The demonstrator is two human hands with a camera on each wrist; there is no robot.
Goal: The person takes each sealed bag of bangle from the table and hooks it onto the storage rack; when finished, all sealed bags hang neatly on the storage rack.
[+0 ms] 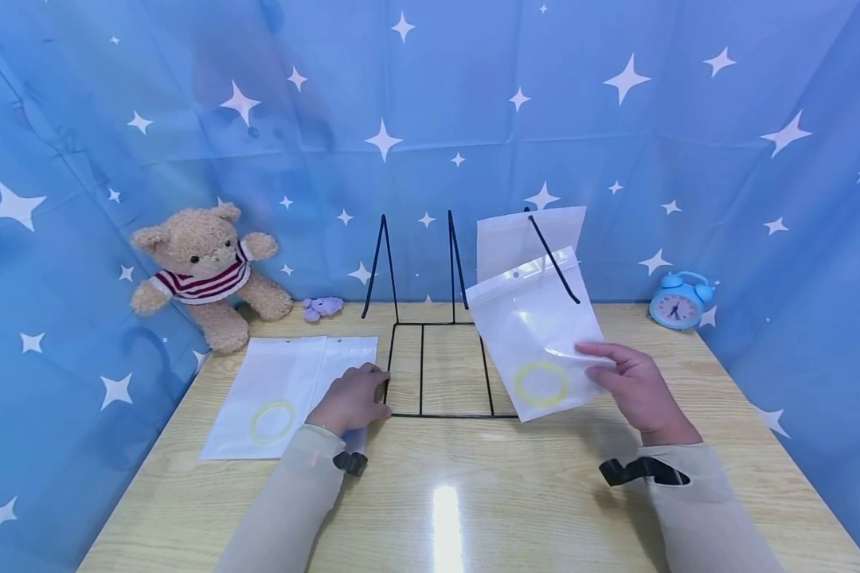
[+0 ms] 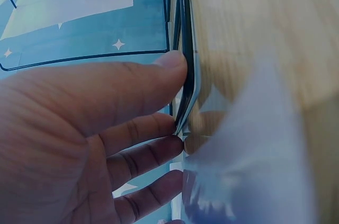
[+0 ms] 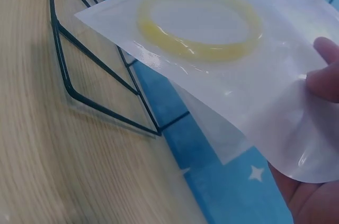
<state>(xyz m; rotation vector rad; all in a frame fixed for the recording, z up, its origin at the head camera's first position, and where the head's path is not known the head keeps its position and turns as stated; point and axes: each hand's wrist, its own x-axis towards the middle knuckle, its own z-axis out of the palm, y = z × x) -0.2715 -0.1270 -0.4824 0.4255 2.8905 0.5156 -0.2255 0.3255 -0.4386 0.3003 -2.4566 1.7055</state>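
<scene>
My left hand [image 1: 354, 396] holds the left side of a black wire rack [image 1: 421, 370], thumb and fingers on either side of the wire. In my right hand [image 1: 634, 386] is a white zip bag [image 1: 545, 334] with a yellow ring showing near its bottom; I pinch its lower right edge between thumb and fingers. It tilts beside the rack's right prong [image 1: 555, 259], its hole apart from the prong tip. Behind it a second white bag [image 1: 498, 239] hangs at that prong. More white bags [image 1: 247, 410] lie on the table, partly under my left hand.
A teddy bear [image 1: 204, 274] sits at the back left beside a small purple toy [image 1: 322, 308]. At the back right stands a blue alarm clock [image 1: 677, 302]. A blue star-patterned curtain [image 1: 430, 95] encloses the wooden table [image 1: 530, 509]. The rack's other prongs rise at its back.
</scene>
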